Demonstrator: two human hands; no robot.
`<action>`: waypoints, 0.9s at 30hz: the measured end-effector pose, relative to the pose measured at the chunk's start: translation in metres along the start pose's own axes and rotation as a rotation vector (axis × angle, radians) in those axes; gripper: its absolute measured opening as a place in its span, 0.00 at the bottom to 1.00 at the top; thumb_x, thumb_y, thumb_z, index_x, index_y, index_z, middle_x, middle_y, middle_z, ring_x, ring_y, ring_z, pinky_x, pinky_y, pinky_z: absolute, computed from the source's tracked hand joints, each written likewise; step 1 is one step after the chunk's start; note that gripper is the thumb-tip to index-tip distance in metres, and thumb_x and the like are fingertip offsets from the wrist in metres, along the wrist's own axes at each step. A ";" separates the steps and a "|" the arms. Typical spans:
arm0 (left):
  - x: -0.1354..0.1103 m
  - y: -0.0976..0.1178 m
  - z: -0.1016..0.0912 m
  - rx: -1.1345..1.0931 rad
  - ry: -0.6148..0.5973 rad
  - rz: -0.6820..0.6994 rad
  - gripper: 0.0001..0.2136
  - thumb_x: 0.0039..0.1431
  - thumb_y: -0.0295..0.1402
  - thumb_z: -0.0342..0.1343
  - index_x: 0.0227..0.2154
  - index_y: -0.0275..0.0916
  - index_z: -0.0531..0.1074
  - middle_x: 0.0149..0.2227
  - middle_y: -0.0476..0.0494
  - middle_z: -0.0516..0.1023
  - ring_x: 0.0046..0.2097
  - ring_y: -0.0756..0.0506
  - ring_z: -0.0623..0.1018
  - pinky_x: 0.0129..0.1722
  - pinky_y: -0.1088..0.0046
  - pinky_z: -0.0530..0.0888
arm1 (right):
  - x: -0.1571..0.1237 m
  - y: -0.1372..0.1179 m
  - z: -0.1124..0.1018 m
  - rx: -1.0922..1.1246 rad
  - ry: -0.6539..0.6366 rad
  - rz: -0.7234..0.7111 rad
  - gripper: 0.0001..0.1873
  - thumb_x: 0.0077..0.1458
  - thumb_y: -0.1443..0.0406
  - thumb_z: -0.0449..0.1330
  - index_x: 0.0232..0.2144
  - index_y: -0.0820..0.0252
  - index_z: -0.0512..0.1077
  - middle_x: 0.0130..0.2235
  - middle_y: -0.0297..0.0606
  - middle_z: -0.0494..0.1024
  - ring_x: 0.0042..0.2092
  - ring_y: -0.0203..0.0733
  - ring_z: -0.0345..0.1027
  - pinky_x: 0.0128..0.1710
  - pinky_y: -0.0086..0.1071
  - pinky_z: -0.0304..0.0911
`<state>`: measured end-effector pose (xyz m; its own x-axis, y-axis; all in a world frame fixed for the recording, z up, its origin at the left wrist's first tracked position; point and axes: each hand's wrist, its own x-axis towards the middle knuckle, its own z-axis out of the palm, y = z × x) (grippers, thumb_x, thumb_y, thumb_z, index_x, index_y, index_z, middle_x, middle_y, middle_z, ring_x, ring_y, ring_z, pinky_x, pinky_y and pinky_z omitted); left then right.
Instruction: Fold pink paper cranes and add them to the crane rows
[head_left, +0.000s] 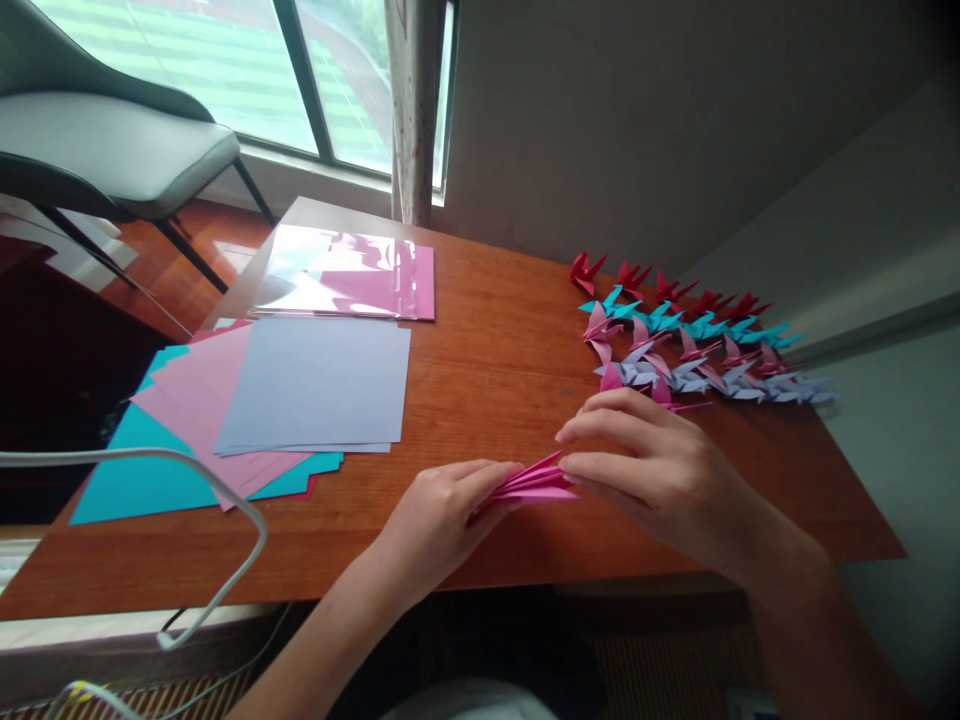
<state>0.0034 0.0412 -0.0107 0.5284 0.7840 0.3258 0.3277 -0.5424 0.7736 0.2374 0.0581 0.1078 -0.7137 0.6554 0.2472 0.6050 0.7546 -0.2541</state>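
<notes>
A folded pink paper piece (pixel 534 483) lies low over the wooden table (pixel 487 360), held between both hands. My left hand (pixel 442 515) pinches its left end, fingers closed on the folds. My right hand (pixel 652 465) grips the right end, thumb and fingers pressed on the paper's tip. Just behind my right hand, rows of finished paper cranes (pixel 690 340) in red, teal, pink and lavender stand on the table.
A stack of flat sheets (pixel 300 385), lavender on top with pink and teal beneath, lies at the left. A clear-wrapped pink paper pack (pixel 352 275) sits behind it. A white cable (pixel 225 500) loops over the table's near left edge. A grey chair (pixel 112 140) stands by the window.
</notes>
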 end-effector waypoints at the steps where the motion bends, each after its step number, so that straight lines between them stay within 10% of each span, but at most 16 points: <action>1: 0.000 0.000 0.000 0.001 -0.003 -0.002 0.13 0.65 0.26 0.58 0.50 0.42 0.74 0.45 0.46 0.84 0.42 0.47 0.84 0.41 0.74 0.78 | 0.000 0.000 0.000 -0.010 -0.005 0.000 0.08 0.63 0.69 0.60 0.35 0.54 0.79 0.44 0.40 0.81 0.48 0.47 0.70 0.46 0.40 0.70; 27: 0.000 0.000 0.000 0.021 -0.012 -0.016 0.11 0.66 0.29 0.56 0.49 0.41 0.76 0.43 0.44 0.85 0.40 0.46 0.84 0.40 0.74 0.79 | -0.001 -0.008 0.006 -0.134 0.046 0.005 0.07 0.61 0.71 0.62 0.36 0.55 0.79 0.43 0.39 0.83 0.48 0.48 0.71 0.46 0.42 0.70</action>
<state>0.0034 0.0417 -0.0105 0.5325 0.7891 0.3063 0.3525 -0.5357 0.7673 0.2316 0.0513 0.1039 -0.6953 0.6576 0.2899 0.6523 0.7468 -0.1294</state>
